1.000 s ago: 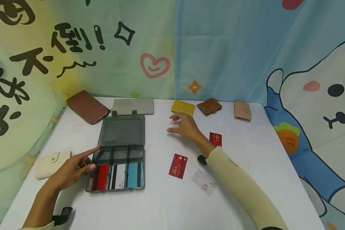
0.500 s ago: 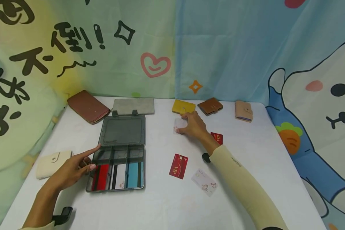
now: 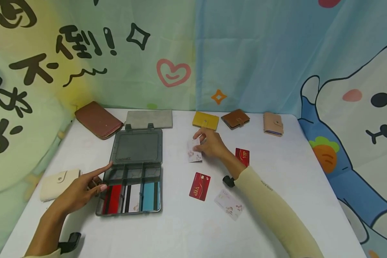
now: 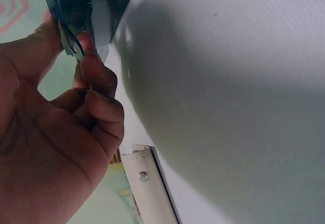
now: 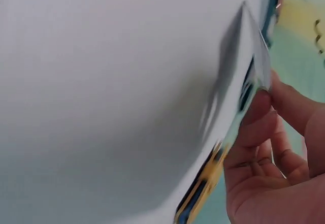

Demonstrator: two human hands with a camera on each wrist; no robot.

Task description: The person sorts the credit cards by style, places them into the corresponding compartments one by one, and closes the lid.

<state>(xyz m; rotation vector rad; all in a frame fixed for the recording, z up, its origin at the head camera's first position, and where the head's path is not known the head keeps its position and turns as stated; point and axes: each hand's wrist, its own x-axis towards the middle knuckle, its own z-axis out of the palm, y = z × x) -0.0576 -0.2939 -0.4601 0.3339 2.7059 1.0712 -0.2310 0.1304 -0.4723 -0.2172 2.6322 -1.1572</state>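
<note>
With my right hand (image 3: 211, 144) I pinch a white card (image 3: 194, 156) between thumb and fingers. The card sticks out to the left of them; I can't tell if it touches the bench (image 3: 180, 233). A yellow wallet (image 3: 205, 120) lies just behind. My left hand (image 3: 80, 189) grips the left edge of the gray box (image 3: 133, 173), near a cream wallet (image 3: 58, 182).

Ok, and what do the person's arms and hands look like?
The left hand and right hand are gloveless. The right sleeve is pale yellow with small, illegible dark lettering; only a matching edge of the left sleeve shows. A black fitting sits at each wrist.
</note>
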